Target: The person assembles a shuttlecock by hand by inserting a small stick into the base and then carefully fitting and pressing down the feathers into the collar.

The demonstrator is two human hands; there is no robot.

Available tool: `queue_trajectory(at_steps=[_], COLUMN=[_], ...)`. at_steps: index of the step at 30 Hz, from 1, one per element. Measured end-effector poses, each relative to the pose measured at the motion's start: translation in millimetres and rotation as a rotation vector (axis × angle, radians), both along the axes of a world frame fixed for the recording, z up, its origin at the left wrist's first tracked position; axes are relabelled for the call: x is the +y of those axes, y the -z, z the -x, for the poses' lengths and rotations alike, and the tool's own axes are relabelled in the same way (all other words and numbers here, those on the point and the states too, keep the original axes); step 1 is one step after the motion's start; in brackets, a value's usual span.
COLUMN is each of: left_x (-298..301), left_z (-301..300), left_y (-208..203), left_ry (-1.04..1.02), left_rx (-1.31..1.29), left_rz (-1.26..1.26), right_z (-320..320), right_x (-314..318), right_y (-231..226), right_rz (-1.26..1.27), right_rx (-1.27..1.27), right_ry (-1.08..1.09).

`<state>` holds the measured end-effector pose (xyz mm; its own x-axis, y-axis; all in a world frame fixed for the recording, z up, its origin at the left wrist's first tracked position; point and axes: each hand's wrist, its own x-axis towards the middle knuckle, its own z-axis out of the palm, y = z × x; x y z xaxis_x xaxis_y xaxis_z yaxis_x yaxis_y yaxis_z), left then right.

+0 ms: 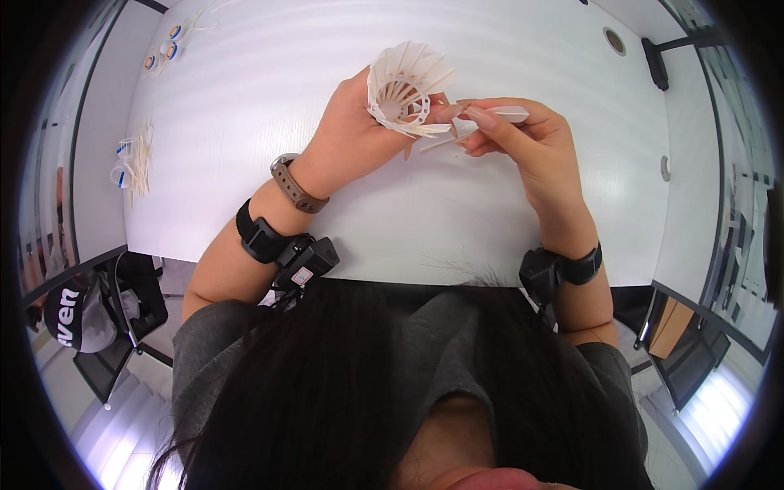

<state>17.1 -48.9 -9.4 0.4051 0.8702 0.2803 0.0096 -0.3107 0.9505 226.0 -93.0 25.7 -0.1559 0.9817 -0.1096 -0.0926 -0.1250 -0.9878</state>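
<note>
Over the white table (pixel 408 212), my left hand (pixel 359 122) holds a flared, shuttlecock-like piece (pixel 396 82) with its fingers closed around the side. White blades and thin pale sticks fan out around its round white ring with small holes. Close to its right side is my right hand (pixel 523 135), thumb and fingers pinched on a thin white blade (pixel 512 113) that sticks out to the right. Small white pieces also show between the two hands; how they join the flared piece is too small to tell. The left fingertips are partly hidden behind the ring.
At the far left are several small round pieces (pixel 171 51) with blue rims and orange-brown centres. Nearer lie a bundle of pale sticks (pixel 141 159) and two small clear, blue-marked containers (pixel 121 174). A black stand (pixel 656 65) is at the right edge, beyond a round table fitting (pixel 614 41).
</note>
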Motion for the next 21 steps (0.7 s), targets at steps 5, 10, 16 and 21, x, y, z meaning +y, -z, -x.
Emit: queue_trajectory(at_steps=[5,10,16,21], left_x=[-1,0,2,1], left_z=[1,1,0,4], left_y=[-2,-1,2,-3], left_ry=[-0.021,0.02,0.004,-0.003], left_rx=[0.046,0.054,0.002,0.141], left_rz=[-0.022,-0.056,-0.18,-0.091], right_z=[-2,-6,-13,-16], right_x=[-1,-2,-2,-2], right_y=[-6,-13,-16,-15], right_rz=[0.0,0.03,0.006,-0.087], right_rx=[-0.098,-0.192,-0.223,-0.153], right_ry=[0.03,0.01,0.028,0.186])
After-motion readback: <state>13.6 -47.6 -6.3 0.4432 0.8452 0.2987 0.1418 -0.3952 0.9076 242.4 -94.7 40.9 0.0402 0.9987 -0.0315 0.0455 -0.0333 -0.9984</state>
